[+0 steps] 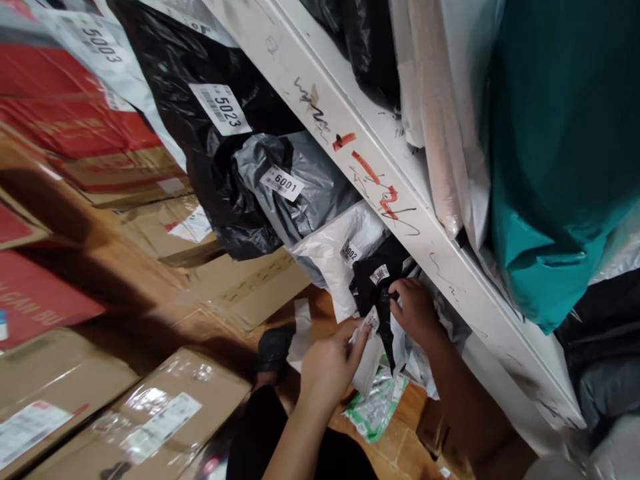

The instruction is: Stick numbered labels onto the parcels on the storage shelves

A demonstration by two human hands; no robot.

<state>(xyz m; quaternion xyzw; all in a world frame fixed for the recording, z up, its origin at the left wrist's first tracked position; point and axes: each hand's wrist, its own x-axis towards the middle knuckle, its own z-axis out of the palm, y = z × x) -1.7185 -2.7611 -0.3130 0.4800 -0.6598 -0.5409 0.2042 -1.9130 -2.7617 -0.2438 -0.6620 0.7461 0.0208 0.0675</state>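
In the lower middle, my left hand (330,363) pinches a white label strip (369,327) with printed digits too small to read. My right hand (415,308) is closed on the edge of a small black plastic parcel (371,285), just right of the strip. That parcel bears a small white sticker (380,274). Beside it on the shelf lies a white parcel (327,243), its label ending in 002. Further along are a grey parcel (310,200) labelled 6001 and a large black parcel (200,173) labelled 5023.
A white shelf edge (370,157) with red and black marks runs diagonally above my hands. Above it hangs a teal bag (545,173). Taped cardboard boxes (225,387) and red boxes (40,290) stand on the left. A green-and-clear plastic wrapper (375,407) lies on the floor.
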